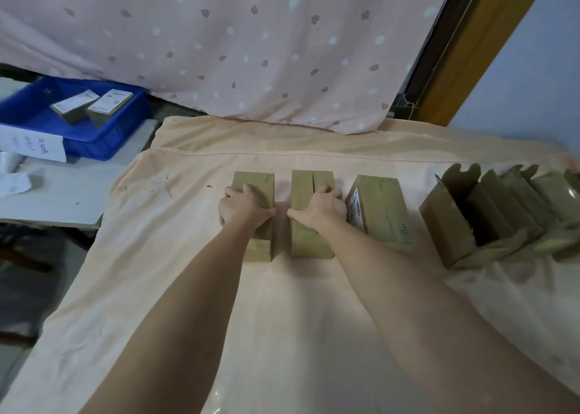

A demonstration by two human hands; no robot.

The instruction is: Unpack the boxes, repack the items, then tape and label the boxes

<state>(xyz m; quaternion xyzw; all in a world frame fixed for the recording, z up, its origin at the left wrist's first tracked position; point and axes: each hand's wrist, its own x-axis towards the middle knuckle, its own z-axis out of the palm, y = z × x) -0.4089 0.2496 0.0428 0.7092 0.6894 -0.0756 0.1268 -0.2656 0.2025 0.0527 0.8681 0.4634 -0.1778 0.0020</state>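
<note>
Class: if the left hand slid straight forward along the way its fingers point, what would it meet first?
Probably nothing solid: past the box that the left hand holds lies only bare cloth, then the hanging curtain, though depth is unclear.

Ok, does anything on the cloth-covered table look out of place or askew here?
Only slightly: the third closed box, right of the right hand, sits tilted against the two straight ones. The opened boxes at far right lie in a jumbled row with flaps up. Nothing looks spilled.

White paper sign (pixel 33 143) on blue crate (pixel 103 143): handwriting, illegible; box label (pixel 356 209): print too small.
</note>
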